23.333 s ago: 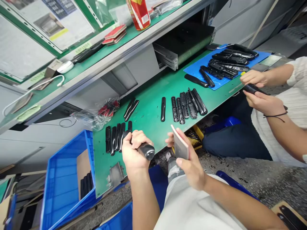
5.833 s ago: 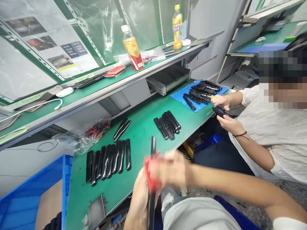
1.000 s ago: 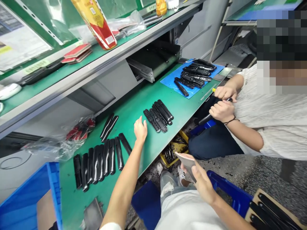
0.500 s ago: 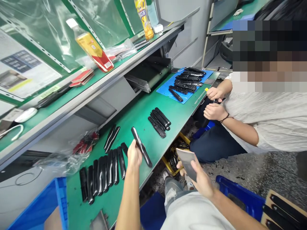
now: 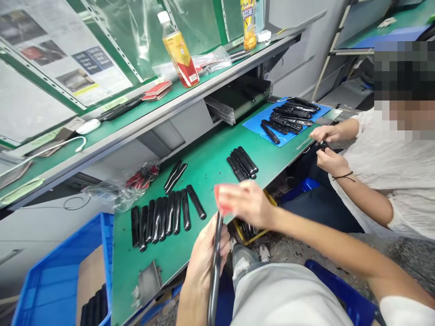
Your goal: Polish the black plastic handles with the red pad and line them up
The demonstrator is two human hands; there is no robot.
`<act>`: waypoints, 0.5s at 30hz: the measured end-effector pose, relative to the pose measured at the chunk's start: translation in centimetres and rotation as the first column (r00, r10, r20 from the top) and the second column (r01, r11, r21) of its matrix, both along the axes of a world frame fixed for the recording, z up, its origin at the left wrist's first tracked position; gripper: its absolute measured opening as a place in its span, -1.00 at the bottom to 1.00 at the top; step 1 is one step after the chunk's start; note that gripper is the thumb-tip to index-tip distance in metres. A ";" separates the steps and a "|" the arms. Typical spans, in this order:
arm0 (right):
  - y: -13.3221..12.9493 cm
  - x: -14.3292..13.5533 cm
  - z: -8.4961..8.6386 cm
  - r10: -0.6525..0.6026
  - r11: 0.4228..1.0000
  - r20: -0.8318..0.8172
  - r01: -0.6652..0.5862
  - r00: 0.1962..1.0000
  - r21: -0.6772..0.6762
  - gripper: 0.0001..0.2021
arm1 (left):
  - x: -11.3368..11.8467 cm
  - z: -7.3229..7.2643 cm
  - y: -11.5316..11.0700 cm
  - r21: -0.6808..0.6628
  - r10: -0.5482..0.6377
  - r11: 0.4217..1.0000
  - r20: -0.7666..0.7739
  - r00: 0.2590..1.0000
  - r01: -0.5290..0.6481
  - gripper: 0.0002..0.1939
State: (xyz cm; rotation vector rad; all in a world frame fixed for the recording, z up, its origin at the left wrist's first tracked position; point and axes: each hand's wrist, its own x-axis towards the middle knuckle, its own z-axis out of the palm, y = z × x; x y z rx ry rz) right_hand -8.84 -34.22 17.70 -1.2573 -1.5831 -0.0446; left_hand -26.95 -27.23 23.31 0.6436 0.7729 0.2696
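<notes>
From where I stand, the hardest part to make out is the right hand [image 5: 249, 203]: it's blurred, and so is the red pad [image 5: 222, 201] under its fingers, so I can't see the pad's full outline. That grip is closed on the pad. The top of the black piece [image 5: 215, 276] disappears behind hand and pad, and just where the two touch is lost in the blur; its lower end is cut off by the bottom edge of the view. The left hand [image 5: 204, 249] has its grip wrapped around the piece, which stands steeply, running up out of the hand to the pad and down along the wrist side. Some of the left fingertips show on the far side of it.

On the green table [image 5: 210, 167], to the left, is a row of black pieces [image 5: 163, 217], with one slanted piece [image 5: 196, 202] just beside its right end. The right hand hides the lower part of another black cluster [image 5: 246, 160]. Below the table edge, a yellow crate [image 5: 260, 236] is half covered by the right hand and forearm. A blue bin [image 5: 50, 290] is cut off at the bottom.
</notes>
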 end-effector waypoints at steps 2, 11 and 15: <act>0.6 3.4 0.4 -0.110 0.981 -0.118 0.089 0.987 -0.174 -0.65 | -2.1 0.0 -0.5 0.066 -0.107 0.993 0.097 0.990 0.101 -0.56; -3.2 -0.9 -0.2 -0.147 0.968 -0.473 0.027 0.869 -0.251 -0.55 | -1.0 0.1 1.6 -0.277 0.186 0.950 0.120 0.975 -0.147 -0.70; -4.3 -2.1 0.9 -0.072 0.991 -0.392 0.023 0.917 -0.129 -0.61 | -0.2 -0.5 1.1 -0.254 0.061 0.967 0.103 0.993 -0.033 -0.74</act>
